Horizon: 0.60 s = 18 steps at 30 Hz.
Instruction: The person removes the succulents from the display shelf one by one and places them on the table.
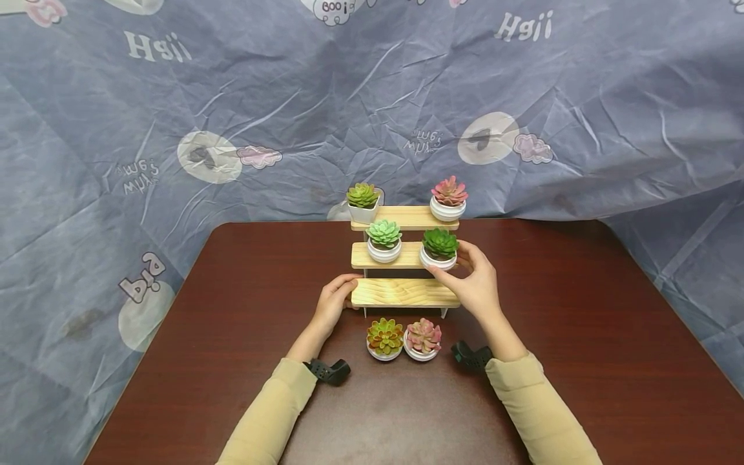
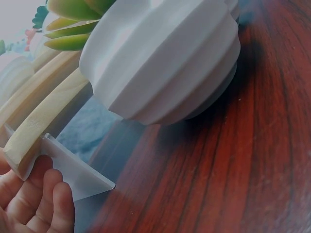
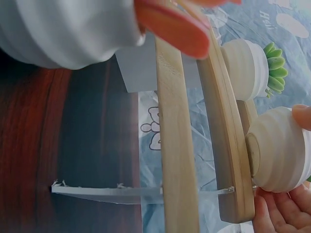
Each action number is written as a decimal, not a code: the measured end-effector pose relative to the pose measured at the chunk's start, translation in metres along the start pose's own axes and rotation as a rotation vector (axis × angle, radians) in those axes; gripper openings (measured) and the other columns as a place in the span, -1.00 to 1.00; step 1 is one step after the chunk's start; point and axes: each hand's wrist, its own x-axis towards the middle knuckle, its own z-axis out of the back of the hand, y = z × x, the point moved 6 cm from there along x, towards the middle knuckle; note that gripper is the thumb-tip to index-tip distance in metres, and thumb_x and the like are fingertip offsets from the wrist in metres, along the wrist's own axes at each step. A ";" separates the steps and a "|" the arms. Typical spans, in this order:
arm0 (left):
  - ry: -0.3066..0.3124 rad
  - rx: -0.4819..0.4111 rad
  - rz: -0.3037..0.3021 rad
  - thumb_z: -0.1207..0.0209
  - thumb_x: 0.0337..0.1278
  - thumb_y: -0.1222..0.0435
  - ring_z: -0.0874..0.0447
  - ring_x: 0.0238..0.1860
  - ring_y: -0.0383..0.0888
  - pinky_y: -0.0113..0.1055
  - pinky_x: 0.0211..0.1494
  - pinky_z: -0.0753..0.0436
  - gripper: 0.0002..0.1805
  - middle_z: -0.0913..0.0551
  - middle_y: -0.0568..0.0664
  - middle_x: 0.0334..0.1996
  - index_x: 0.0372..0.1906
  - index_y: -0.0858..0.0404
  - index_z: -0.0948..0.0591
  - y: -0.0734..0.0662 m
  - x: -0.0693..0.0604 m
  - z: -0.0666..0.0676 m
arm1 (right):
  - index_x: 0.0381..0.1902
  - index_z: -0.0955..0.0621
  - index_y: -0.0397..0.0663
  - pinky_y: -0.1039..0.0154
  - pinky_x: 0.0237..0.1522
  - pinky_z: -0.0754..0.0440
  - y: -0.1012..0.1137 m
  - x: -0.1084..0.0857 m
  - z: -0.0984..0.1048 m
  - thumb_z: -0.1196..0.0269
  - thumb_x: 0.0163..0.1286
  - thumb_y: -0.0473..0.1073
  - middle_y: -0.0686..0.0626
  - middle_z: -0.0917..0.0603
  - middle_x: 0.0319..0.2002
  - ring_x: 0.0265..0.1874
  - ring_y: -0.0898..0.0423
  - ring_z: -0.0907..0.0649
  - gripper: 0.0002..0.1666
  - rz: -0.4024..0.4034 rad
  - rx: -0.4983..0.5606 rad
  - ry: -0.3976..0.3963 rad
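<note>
A three-tier wooden stand with light supports stands on the table. My left hand grips the left end of its lowest shelf; in the left wrist view the fingers curl under the board by the support. With the right hand I hold the white pot of a dark green succulent at the right of the middle shelf. That pot shows at the shelf edge in the right wrist view, tilted or not I cannot tell. Left of it sits a light green succulent.
On the top shelf stand a green succulent at left and a pink one at right. Before the stand, a yellow-green succulent and a pink one sit on the brown table. A grey-blue printed cloth hangs behind.
</note>
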 end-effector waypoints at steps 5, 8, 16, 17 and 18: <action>0.001 0.000 0.000 -0.02 0.34 0.28 -0.54 -0.45 -0.15 -0.32 -0.46 -0.59 -0.69 -0.60 0.11 -0.23 0.01 0.38 -0.60 0.000 0.000 0.000 | 0.08 -0.52 -0.25 0.18 0.04 -0.52 0.000 -0.004 0.003 -0.53 -0.08 -0.24 -0.12 -0.60 -0.06 -0.08 0.09 -0.57 -0.28 0.009 -0.012 -0.004; 0.000 -0.001 -0.004 -0.02 0.34 0.28 -0.53 -0.47 -0.15 -0.33 -0.47 -0.58 -0.70 -0.60 0.10 -0.25 0.00 0.38 -0.60 0.000 0.000 0.000 | 0.09 -0.52 -0.24 0.17 0.07 -0.50 0.000 -0.007 0.005 -0.52 -0.08 -0.26 -0.12 -0.60 -0.05 -0.07 0.08 -0.57 -0.28 0.014 -0.020 -0.004; 0.009 -0.004 0.012 -0.02 0.36 0.27 -0.53 -0.47 -0.15 -0.33 -0.46 -0.58 -0.67 -0.58 0.07 -0.26 0.04 0.42 -0.57 0.000 0.001 0.001 | 0.09 -0.52 -0.24 0.11 0.04 -0.51 0.002 -0.013 0.010 -0.52 -0.08 -0.26 -0.13 -0.61 -0.06 -0.11 0.13 -0.57 -0.28 0.035 -0.054 0.000; 0.016 -0.004 0.016 -0.01 0.37 0.28 -0.53 -0.47 -0.15 -0.32 -0.46 -0.59 -0.66 -0.58 0.07 -0.25 0.05 0.44 -0.56 0.000 0.001 0.001 | 0.08 -0.52 -0.24 0.12 0.03 -0.52 0.003 -0.014 0.010 -0.52 -0.08 -0.27 -0.13 -0.61 -0.06 -0.12 0.16 -0.57 -0.28 0.037 -0.054 0.001; 0.021 -0.004 0.018 -0.01 0.37 0.29 -0.53 -0.47 -0.15 -0.32 -0.45 -0.59 -0.66 -0.58 0.07 -0.25 0.06 0.45 -0.55 0.000 0.002 0.001 | 0.08 -0.52 -0.25 0.14 0.03 -0.52 0.003 -0.015 0.011 -0.53 -0.09 -0.27 -0.13 -0.61 -0.06 -0.12 0.19 -0.56 -0.28 0.038 -0.054 0.002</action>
